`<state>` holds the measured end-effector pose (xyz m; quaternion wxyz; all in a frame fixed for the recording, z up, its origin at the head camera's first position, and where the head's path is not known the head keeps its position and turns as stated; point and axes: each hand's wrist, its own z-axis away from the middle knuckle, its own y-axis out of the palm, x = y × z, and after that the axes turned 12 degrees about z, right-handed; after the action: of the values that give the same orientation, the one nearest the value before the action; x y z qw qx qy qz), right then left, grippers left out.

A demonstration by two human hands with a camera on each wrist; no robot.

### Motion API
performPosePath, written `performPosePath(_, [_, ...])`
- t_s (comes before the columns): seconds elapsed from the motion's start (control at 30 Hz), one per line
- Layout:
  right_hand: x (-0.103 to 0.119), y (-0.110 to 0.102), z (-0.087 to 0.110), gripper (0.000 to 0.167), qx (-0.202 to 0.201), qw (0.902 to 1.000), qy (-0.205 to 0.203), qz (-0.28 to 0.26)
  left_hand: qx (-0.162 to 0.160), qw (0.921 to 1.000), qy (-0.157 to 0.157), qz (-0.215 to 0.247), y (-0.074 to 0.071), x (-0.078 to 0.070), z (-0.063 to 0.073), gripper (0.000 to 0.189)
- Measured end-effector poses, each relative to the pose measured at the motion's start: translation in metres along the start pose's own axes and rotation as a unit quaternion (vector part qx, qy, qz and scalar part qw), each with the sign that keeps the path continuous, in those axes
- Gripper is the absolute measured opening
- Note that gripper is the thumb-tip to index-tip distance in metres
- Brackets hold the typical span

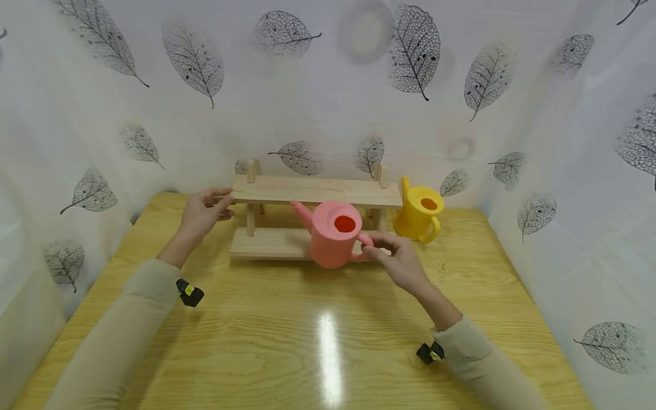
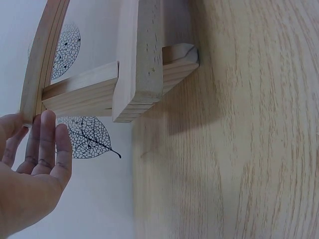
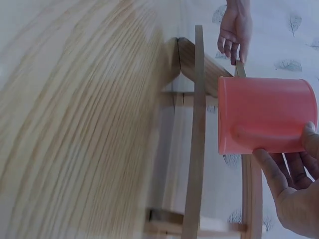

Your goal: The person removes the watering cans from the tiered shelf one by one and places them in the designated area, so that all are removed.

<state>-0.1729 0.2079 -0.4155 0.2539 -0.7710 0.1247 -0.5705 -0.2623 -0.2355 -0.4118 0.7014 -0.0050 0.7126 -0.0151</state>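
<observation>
My right hand (image 1: pixel 397 261) pinches the handle of a pink watering can (image 1: pixel 330 242). The can is held upright in front of a two-tier wooden shelf (image 1: pixel 318 189), its spout pointing left. Seen from the right wrist, the can (image 3: pixel 269 112) hides part of the upper board, and the right hand (image 3: pixel 296 194) has thumb and fingers at its handle side. At the upper board's left end, my left hand (image 1: pixel 205 210) grips the edge. In the left wrist view, thumb and fingers of the left hand (image 2: pixel 37 174) meet around that board end.
A yellow watering can (image 1: pixel 417 213) stands on the wooden table (image 1: pixel 256 330), just right of the shelf. A white leaf-patterned curtain (image 1: pixel 328 85) rises behind the table and along both sides.
</observation>
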Motion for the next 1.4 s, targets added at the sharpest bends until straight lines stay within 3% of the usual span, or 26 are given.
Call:
performPosePath(0.2, [-0.005,-0.035,0.025,0.025,-0.029,0.9993,0.006,0.022,-0.005,1.0000,-0.003,-0.002,-0.002,0.002,0.001,0.051])
performPosePath(0.53, [0.003,-0.094,0.060,0.022,-0.088,0.9953,-0.014,-0.038,-0.001,0.9999,-0.004,-0.010,-0.002,0.003,-0.002,0.051])
performPosePath(0.9, [0.001,-0.156,0.073,0.024,-0.197,0.9716,-0.045,-0.123,-0.004,0.9999,0.001,-0.016,0.000,0.002,0.001,0.051])
performPosePath(1.0, [-0.004,-0.170,0.071,0.022,-0.235,0.9642,-0.016,-0.121,-0.005,0.9999,0.003,-0.014,-0.001,0.001,0.001,0.051])
performPosePath(1.13, [-0.016,-0.186,0.066,0.020,-0.282,0.9505,0.057,-0.118,-0.005,0.9999,0.001,-0.011,-0.001,0.001,0.001,0.051])
performPosePath(1.4, [-0.059,-0.204,0.054,0.014,-0.325,0.9227,0.149,-0.144,-0.003,1.0000,0.002,-0.006,0.000,0.001,0.001,0.051])
